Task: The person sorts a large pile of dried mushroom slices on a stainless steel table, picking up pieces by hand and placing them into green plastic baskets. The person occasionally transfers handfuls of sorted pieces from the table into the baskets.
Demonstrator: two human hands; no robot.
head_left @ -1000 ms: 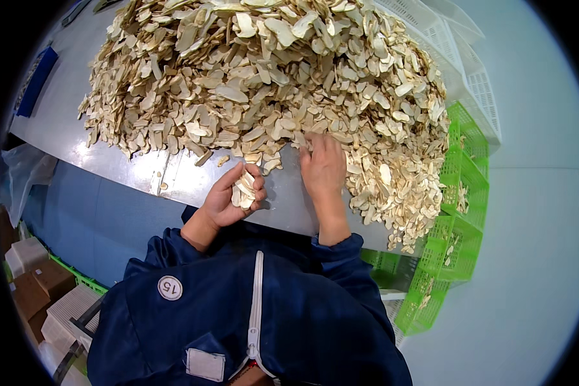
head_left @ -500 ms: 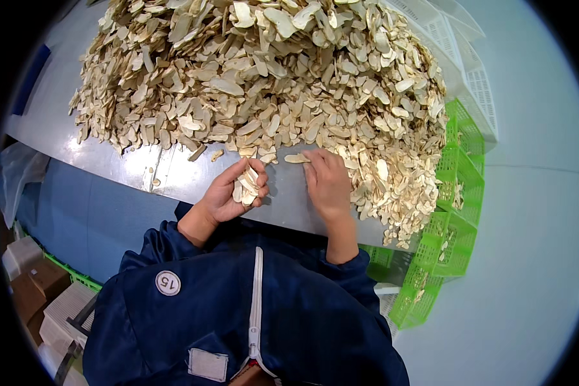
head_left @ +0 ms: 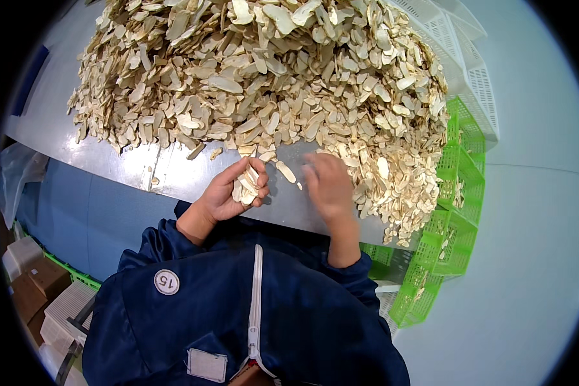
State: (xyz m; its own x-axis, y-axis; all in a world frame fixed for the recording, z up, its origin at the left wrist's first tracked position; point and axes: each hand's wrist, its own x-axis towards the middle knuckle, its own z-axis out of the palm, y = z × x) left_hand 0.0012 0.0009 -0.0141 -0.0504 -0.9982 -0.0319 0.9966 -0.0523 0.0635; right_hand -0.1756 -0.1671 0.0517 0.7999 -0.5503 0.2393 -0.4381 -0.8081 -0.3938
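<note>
1. Head view, left hand: the left hand [head_left: 235,192] is turned palm up over the near edge of the counter [head_left: 193,177], its fingers curled round a small bunch of pale slices [head_left: 246,186] that show between thumb and fingers.
2. Head view, right hand: the right hand [head_left: 328,183] is blurred, with its fingers bent and pointing toward the pile. How far it is open, and whether anything is in it, I cannot tell.
3. Head view, between the hands: a loose oval slice [head_left: 285,171] lies on the bare metal, with a small fragment [head_left: 300,186] just beside it, near the right hand's fingertips.
4. Head view, beyond the hands: a large heap of dried slices [head_left: 257,83] covers most of the counter. Smaller bits [head_left: 392,186] spread down its right side, to the right of the right hand.
5. Head view, right side: green baskets [head_left: 406,316] stand along the counter, a few pale pieces inside; white perforated crates [head_left: 479,83] stand farther up.
6. Head view, left side: a clear plastic bag [head_left: 22,174] hangs near the counter's corner, and brown cardboard boxes [head_left: 50,278] are lower down.
</note>
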